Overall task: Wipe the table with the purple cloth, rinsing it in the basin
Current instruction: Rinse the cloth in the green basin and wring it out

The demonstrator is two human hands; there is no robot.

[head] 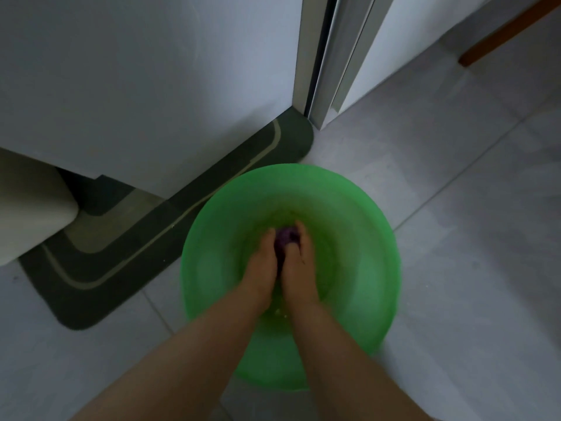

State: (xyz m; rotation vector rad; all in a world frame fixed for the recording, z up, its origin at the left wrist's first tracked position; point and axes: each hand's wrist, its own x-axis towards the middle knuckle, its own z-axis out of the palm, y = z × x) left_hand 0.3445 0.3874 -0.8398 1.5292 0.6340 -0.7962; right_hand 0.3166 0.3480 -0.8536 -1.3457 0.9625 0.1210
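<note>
A round green basin (364, 238) stands on the tiled floor below me. Both my hands are down inside it, side by side. The purple cloth (284, 242) is bunched into a small wad and squeezed between them, so only a strip of it shows. My left hand (263, 262) presses on the cloth's left side and my right hand (299, 262) on its right. The hands are slightly blurred. Whether the basin holds water I cannot tell for sure.
A dark green mat (127, 247) with pale stripes lies on the floor left of the basin, against a white wall (151, 86). A door frame (321, 56) rises behind the basin. Grey floor tiles (470, 208) spread to the right. A wooden furniture leg (501, 34) shows top right.
</note>
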